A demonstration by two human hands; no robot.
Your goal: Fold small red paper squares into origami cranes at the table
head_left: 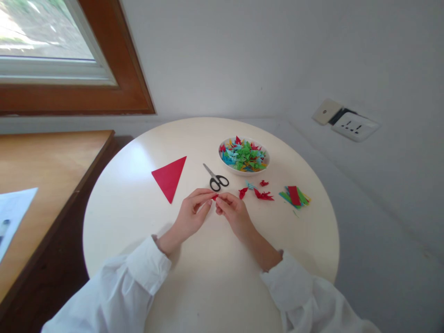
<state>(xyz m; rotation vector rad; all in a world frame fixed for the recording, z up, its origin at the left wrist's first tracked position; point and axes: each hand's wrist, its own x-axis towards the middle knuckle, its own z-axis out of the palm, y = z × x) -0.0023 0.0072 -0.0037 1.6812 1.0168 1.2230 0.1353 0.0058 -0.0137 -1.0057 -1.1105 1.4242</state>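
Note:
Between the fingertips of my left hand (pixel 194 210) and my right hand (pixel 235 213) is a small piece of red paper (pixel 215 197). Both hands pinch it, and their fingers cover most of it, so its folded shape is hard to make out. Just beyond my fingers lie scissors (pixel 216 178) with black handles, blades pointing away to the left. To the right of my right hand rest a few small folded paper cranes (pixel 262 194), mostly red with one light blue. A larger red paper triangle (pixel 169 178) lies flat to the left.
A white bowl (pixel 244 173) heaped with colourful folded paper cranes stands toward the back of the round white table (pixel 121 217). Loose paper strips (pixel 294 196) are piled at the right. A wooden desk (pixel 52 157) with a paper sheet (pixel 14 217) adjoins the left. Wall sockets (pixel 354 126) are at right.

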